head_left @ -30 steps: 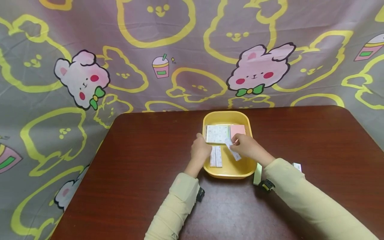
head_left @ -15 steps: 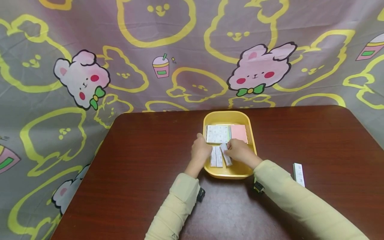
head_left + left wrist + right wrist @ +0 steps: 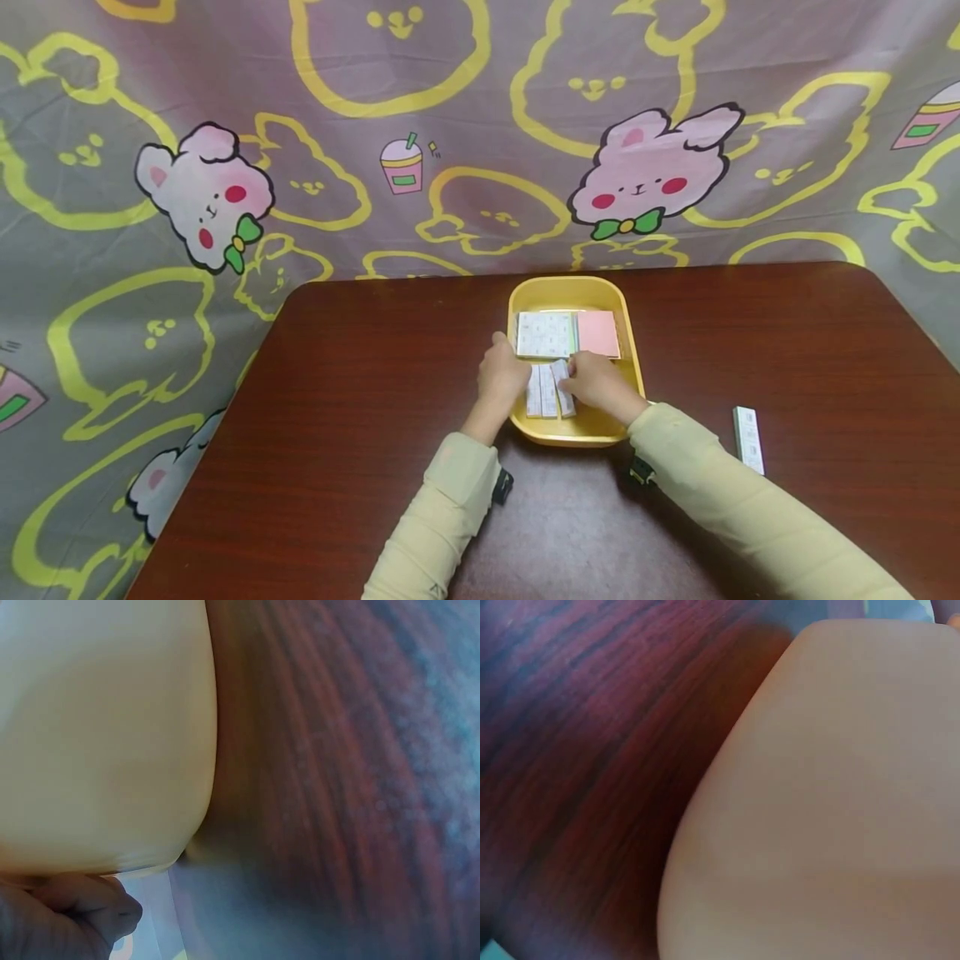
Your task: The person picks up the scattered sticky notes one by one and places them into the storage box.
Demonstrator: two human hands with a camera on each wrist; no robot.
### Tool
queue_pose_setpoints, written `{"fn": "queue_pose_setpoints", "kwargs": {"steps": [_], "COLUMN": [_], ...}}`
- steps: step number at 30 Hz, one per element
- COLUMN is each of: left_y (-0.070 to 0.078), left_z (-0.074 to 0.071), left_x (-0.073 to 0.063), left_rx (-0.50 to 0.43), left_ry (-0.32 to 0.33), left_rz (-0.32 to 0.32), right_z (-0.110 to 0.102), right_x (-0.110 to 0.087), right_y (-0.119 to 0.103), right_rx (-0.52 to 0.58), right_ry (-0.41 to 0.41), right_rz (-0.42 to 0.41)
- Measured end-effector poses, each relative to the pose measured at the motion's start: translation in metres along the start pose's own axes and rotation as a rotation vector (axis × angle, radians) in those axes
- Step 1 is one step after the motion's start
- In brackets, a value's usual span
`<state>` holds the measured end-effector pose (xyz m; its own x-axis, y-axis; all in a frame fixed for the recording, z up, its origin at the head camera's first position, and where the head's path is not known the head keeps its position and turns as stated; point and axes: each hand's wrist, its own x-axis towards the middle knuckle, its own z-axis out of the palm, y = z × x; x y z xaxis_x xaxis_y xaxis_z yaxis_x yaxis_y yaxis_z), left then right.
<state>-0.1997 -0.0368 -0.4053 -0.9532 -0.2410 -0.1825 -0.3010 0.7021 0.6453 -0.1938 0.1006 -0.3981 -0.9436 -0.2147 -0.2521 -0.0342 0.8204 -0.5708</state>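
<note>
A yellow plastic basin (image 3: pixel 573 438) stands on the table. My left hand (image 3: pixel 501 375) grips its left rim; in the left wrist view the curled fingers (image 3: pixel 97 907) show at the rim. Inside, my right hand (image 3: pixel 602 385) pinches a narrow white printed strip pad (image 3: pixel 565 398), slightly tilted. Left of it, two similar strip pads (image 3: pixel 541 392) lie side by side. Behind them in the basin are a white printed square pad (image 3: pixel 542 334) and a pink square pad (image 3: pixel 597 334). The basin's outer wall (image 3: pixel 817 795) fills much of the right wrist view, hiding the right hand.
Another narrow strip pad (image 3: pixel 748 440) lies on the brown table (image 3: pixel 375 400), right of the basin beside the right sleeve (image 3: pixel 720 467). A pale green corner (image 3: pixel 493 952) shows at the right wrist view's lower left. A patterned curtain (image 3: pixel 480 133) hangs behind the table.
My right hand has moved left and lowered the strip pad next to the two others. My forearm has uncovered the pad on the right and now covers a green one. The left hand stays put.
</note>
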Motion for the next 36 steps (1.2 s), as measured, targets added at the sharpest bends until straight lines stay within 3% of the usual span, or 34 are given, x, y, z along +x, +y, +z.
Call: {"fn": "queue_pose_setpoints", "kwargs": {"steps": [16, 36], "left_y": [-0.0005, -0.0007], "left_z": [0.0009, 0.0012], "left_x": [0.0004, 0.0016], "left_rx": [-0.010, -0.017], "left_ry": [-0.006, -0.021], "left_rz": [0.005, -0.008], "right_z": [0.0022, 0.0051], "right_x": [-0.0001, -0.0009], "right_y": [0.0018, 0.0009], "right_rx": [0.039, 0.011], "right_ry": [-0.029, -0.017], "right_rz": [0.044, 0.044]}}
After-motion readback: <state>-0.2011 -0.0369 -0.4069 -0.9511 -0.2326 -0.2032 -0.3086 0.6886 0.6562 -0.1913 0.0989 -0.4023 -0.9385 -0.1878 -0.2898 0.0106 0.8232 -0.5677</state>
